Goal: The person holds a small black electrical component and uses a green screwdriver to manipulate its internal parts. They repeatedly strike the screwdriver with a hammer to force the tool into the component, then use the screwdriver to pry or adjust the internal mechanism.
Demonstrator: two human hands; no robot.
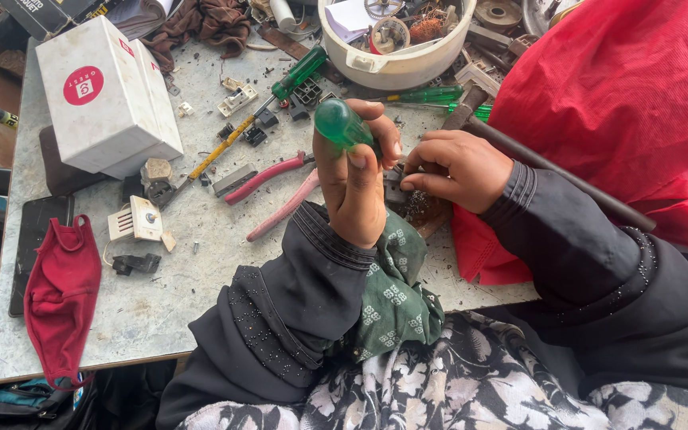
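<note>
The person's left hand (pixel 353 187) is wrapped tight around a screwdriver with a translucent green handle (pixel 339 123), fingers curled over it and the thumb pressed along its side; the tool stands nearly upright, its shaft hidden behind the hand, so I cannot see where the tip lands. Just beside it, the right hand (pixel 457 169) pinches down with bent fingers on a small dark part (pixel 396 189) lying on the worktable (pixel 145 310), close to its near edge. The part is mostly covered by both hands; only a grey-black corner shows, with dark crumbs scattered around it.

Both sleeves are black with beaded trim, and a green patterned cloth (pixel 396 295) bunches between them at the table's edge. Left of the hands lie pink-handled pliers (pixel 268 191), slightly spread. Further left sits a white box (pixel 105 95), and a red face mask (pixel 61 295) droops over the table's front edge. A white bowl (pixel 396 68) full of small metal pieces stands behind the hands, and red fabric (pixel 623 95) is heaped on the right.
</note>
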